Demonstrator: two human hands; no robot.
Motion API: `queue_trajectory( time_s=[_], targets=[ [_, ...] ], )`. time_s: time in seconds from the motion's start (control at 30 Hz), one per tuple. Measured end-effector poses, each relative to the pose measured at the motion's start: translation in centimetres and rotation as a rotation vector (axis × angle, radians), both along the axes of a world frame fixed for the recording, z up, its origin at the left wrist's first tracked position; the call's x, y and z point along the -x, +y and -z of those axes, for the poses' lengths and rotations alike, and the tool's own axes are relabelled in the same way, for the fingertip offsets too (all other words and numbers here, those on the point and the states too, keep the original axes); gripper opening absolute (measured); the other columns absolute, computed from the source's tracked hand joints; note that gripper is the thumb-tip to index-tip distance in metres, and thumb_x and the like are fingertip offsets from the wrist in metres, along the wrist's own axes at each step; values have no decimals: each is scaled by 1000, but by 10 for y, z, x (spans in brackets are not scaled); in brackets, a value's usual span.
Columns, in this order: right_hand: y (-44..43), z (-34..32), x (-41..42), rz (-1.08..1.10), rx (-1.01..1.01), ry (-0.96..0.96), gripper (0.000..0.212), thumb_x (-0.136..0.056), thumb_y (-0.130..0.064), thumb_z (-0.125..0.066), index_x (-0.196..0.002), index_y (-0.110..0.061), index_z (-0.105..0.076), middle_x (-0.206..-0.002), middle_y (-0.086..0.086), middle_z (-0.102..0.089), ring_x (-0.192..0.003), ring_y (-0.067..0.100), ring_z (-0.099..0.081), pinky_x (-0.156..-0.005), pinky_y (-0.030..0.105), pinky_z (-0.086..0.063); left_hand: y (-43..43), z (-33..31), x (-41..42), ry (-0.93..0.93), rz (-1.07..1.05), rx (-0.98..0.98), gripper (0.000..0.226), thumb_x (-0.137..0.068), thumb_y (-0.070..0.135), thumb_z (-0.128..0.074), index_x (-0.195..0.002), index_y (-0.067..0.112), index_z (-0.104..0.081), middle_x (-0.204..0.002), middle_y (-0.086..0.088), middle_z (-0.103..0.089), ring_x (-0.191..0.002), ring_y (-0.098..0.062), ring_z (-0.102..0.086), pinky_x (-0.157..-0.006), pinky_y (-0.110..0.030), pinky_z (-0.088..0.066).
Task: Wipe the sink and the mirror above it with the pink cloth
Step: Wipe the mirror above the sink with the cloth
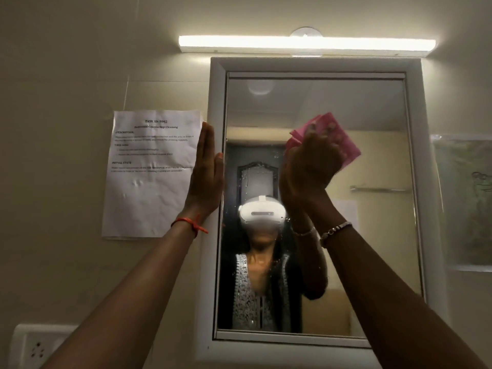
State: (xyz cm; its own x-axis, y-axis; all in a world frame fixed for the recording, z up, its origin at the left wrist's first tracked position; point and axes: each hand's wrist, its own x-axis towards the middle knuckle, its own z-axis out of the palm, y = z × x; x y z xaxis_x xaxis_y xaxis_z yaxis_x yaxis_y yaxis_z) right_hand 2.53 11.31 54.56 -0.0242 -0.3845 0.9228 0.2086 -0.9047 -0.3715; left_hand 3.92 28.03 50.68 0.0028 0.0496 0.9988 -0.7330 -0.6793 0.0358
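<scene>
Right hand (316, 166): raised, palm toward mirror (359, 235), fingers pressed onto cloth (338, 141), flattening it against glass. Cloth: pink, folded, held on upper half of glass, slightly right of centre line; edges projecting past fingertips toward upper right. Beaded bracelet (336, 230) on right wrist. Reflection of hand and cloth meeting real ones at glass.

Left hand (206, 177): flat, fingers straight and pressed together, pointing up, holding nothing. Edge of palm against left side of frame (217, 102), about mid-height. Orange thread (189, 223) tied round left wrist.

Mirror: upright rectangle in white frame, fixed to beige wall (66, 62). Water drops and streaks on glass, mostly on left half near centre. Reflected: person wearing white headset, dark door behind.

Above top edge of frame: lit tube light (306, 43), horizontal, just over frame.

Left of frame: printed sheet (149, 177) taped to wall, right edge partly behind left hand. Heading readable as "Bathroom Countertop Cleaning"; smaller text blurred.

Right of frame: second sheet (463, 203), pale, content unreadable, cut by picture edge.

Lower left corner of picture: white socket plate (29, 347) on wall, partly behind left forearm.

Sink: out of view.
</scene>
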Motion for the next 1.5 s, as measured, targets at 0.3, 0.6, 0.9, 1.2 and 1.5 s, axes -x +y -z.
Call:
queue_trajectory(
  time_s=[0.3,0.6,0.9,1.2,1.5],
  targets=[
    [67,7,20,39,427,-57,31,-74,-16,-73,-103,-5,-69,-93,17,-73,-81,34,-71,-80,52,-53,-1,-1,-1,10,13,23,53,-98,14,-26,-145,4,-3,-157,-14,-1,-143,-13,-1,-106,2,4],
    [57,12,5,-8,815,29,48,-94,-26,-46,-140,-16,-34,-148,11,-33,-137,37,-27,-112,57,-12,3,-2,-6,-3,12,-13,60,-97,10,-38,-144,-2,-4,-156,-19,-2,-144,-21,-5,-107,2,-2],
    [32,35,-10,31,973,-117,54,-73,-24,-75,-123,-18,-58,-130,11,-57,-124,38,-48,-102,60,-29,2,0,-2,-3,53,10,55,-97,8,-30,-145,2,-4,-156,-18,-4,-143,-17,-6,-106,3,-3],
    [-23,32,-12,60,1041,-196,60,-65,-24,-82,-120,-23,-61,-127,4,-61,-121,37,-52,-93,74,-22,0,2,2,14,15,14,54,-95,7,-25,-145,3,-4,-157,-15,-3,-142,-13,-3,-105,4,0],
    [-67,36,-11,32,995,-195,62,-65,-20,-80,-123,-14,-59,-127,12,-60,-119,40,-52,-95,69,-31,1,2,2,36,-24,22,55,-95,15,-24,-146,5,-5,-157,-14,-5,-145,-21,-6,-107,2,0]
  ],
)
